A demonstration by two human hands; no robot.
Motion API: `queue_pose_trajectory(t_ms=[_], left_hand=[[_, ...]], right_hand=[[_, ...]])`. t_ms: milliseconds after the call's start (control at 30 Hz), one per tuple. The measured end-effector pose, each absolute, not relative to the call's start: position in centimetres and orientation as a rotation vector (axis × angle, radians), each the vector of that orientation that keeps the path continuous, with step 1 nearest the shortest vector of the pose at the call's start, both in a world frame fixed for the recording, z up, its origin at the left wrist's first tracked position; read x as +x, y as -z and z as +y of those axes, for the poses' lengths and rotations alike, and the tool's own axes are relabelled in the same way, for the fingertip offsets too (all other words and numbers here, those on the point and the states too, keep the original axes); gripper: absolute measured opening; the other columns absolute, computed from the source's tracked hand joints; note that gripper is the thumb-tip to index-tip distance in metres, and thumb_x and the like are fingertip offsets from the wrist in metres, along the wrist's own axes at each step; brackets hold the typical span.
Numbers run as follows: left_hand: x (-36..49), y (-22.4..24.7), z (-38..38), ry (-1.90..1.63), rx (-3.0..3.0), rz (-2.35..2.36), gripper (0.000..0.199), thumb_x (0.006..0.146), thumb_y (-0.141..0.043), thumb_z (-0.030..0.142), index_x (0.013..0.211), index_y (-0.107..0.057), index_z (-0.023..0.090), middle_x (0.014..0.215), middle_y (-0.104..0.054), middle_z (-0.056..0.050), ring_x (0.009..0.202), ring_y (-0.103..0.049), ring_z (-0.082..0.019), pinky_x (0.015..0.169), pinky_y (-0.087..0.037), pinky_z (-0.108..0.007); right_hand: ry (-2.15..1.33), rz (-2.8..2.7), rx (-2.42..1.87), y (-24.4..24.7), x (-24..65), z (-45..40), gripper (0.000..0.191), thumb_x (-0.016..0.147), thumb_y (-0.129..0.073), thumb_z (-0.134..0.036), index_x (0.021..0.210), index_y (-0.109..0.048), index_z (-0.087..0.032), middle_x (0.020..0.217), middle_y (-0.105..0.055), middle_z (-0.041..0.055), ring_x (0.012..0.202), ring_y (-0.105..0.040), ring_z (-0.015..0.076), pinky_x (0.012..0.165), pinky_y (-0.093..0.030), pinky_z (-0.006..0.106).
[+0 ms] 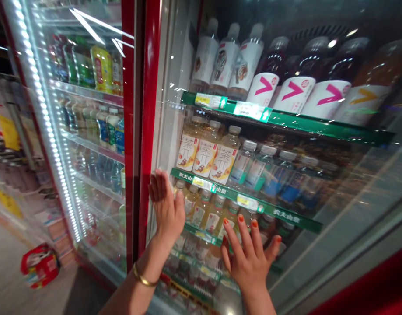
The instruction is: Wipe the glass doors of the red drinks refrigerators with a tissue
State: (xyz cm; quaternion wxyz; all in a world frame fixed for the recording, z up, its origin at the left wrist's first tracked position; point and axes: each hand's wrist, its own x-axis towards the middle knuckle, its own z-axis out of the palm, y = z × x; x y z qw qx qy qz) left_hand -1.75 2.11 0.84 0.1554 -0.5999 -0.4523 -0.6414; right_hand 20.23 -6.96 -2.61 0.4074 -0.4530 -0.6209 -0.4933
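Note:
My left hand [168,205], with a gold bangle [143,276] on the wrist, is raised at the red door frame [151,109] of the drinks fridge. Its thumb stands apart from the fingers, and no object shows in it. My right hand [249,251], with orange nails, has its fingers spread in front of the lower shelves. Nothing is in it; whether it touches the glass door [348,183] I cannot tell. Bottles with white tea labels [223,159] and bottles with blue labels [289,179] stand on the shelf above it.
Large bottles with a pink V [294,94] line the top shelf. A second lit fridge [99,127] with several rows of drinks stands to the left. On the floor at lower left lies a red package [40,265], near stacked boxes [59,238].

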Motion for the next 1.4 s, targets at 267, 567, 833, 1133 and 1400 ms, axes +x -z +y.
queue_pose_trajectory(t_ms=[267, 567, 833, 1133, 1400], left_hand=[[1.4, 3.4, -1.6, 1.399, -1.954, -0.875, 0.077, 0.109, -0.051, 0.031, 0.178, -0.018, 0.025, 0.184, -0.021, 0.002, 0.174, -0.011, -0.018, 0.146, -0.005, -0.042], [1.6, -3.0, 0.3, 1.676, -1.931, -1.031, 0.073, 0.112, -0.038, 0.032, 0.179, -0.009, 0.030, 0.187, -0.014, -0.002, 0.175, -0.003, -0.024, 0.145, -0.002, -0.054], [-1.6, 5.2, -0.3, 1.485, -1.972, -1.107, 0.078, 0.110, -0.048, 0.033, 0.179, -0.012, 0.031, 0.184, -0.023, -0.002, 0.175, -0.007, -0.022, 0.146, -0.003, -0.052], [4.8, -0.8, -1.8, 1.422, -2.091, -0.832, 0.079, 0.108, -0.055, 0.047, 0.178, -0.019, 0.036, 0.182, -0.033, 0.000, 0.175, -0.006, -0.025, 0.144, 0.004, -0.056], [4.7, -1.3, -1.7, 1.578, -1.938, -1.063, 0.086, 0.109, -0.053, 0.039, 0.180, -0.005, 0.029, 0.188, -0.009, -0.007, 0.175, 0.006, -0.030, 0.142, 0.003, -0.064]], right_hand=[[1.220, -1.549, -1.125, 2.5, 19.9, -6.9, 0.064, 0.104, -0.063, -0.041, 0.167, -0.050, -0.038, 0.151, -0.073, 0.0032, 0.162, -0.048, 0.0281, 0.142, -0.006, 0.062], [1.238, -1.545, -1.072, 2.3, 20.2, -6.9, 0.065, 0.101, -0.067, -0.035, 0.165, -0.054, -0.033, 0.168, -0.058, 0.0063, 0.164, -0.044, 0.0296, 0.142, -0.011, 0.062], [1.168, -1.569, -1.065, 2.4, 20.9, -8.5, 0.080, 0.098, -0.064, -0.033, 0.174, -0.037, -0.033, 0.186, -0.027, 0.0050, 0.169, -0.033, 0.0348, 0.141, -0.020, 0.061], [1.267, -1.316, -1.327, 5.3, 26.3, -10.2, 0.085, 0.097, -0.068, -0.028, 0.175, -0.035, -0.031, 0.183, -0.033, 0.0098, 0.169, -0.032, 0.0402, 0.137, -0.023, 0.071], [1.261, -1.302, -1.311, 6.8, 26.7, -9.5, 0.084, 0.094, -0.066, -0.027, 0.174, -0.038, -0.033, 0.180, -0.040, 0.0102, 0.168, -0.036, 0.0396, 0.137, -0.024, 0.070]])
